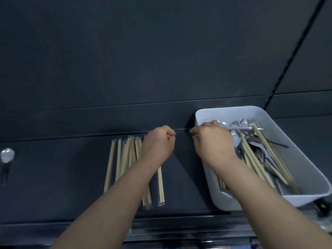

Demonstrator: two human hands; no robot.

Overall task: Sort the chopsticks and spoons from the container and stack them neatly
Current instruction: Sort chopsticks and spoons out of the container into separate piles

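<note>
**Sorting under way: pick from the container**

- Spoon (7, 155): alone, far left on the table (62, 186).
- Chopsticks (124, 164): wrapped, in a rough row.
- Left hand (158, 146): curled above the row. Cannot tell whether it holds anything.
- Right hand (213, 142): fingers curled into the container (305, 186), among tangled cutlery (255, 150). What they hold is unclear.
- Next, probably: lift one piece clear. Crossed sticks obstruct.

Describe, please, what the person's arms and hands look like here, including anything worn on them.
The left hand and right hand are bare: no gloves, rings or watch show. The left forearm and right forearm are bare too, with no sleeve, bracelet or marking visible down to the frame's lower edge.
</note>
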